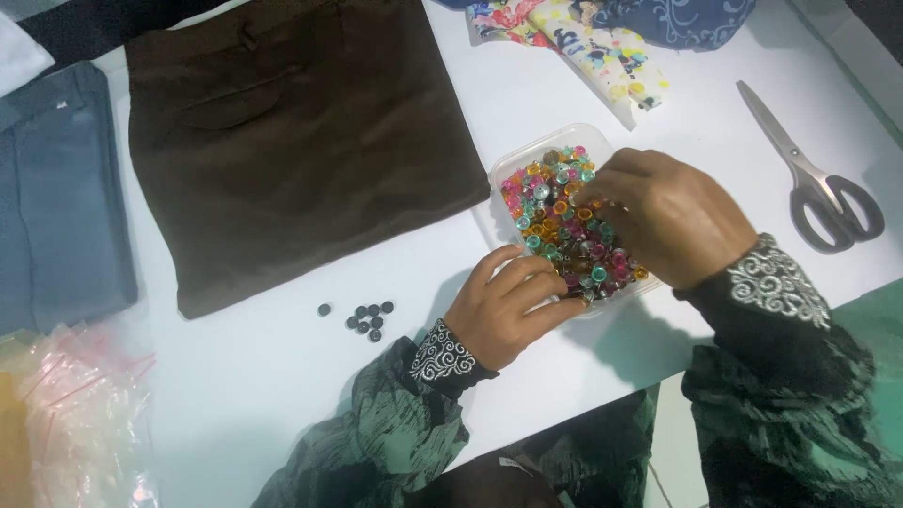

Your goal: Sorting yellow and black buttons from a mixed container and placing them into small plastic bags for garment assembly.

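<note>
The clear plastic tub (pixel 508 165) of coloured studs (pixel 564 221) is sitting on the white table (pixel 282 376), just right of the brown trousers (pixel 292 141). The right hand (pixel 673 221) is rummaging in it, fingers curled (whether gripping one, I cannot tell). The left hand (pixel 503 310), loosely curled, is steadying the near rim. Picking looks underway; next calls for a fine pinch.

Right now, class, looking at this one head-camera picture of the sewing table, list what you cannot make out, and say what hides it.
- Right hand: fingertips buried among the beads, so whether its grip has closed on one is hidden.
- Plastic tub: near edge covered by the left hand.
- Brown trousers: top cut off by the picture's upper edge.
- Dark buttons: too small to show holes.
- Plastic bags: blurred, contents unclear.
</note>
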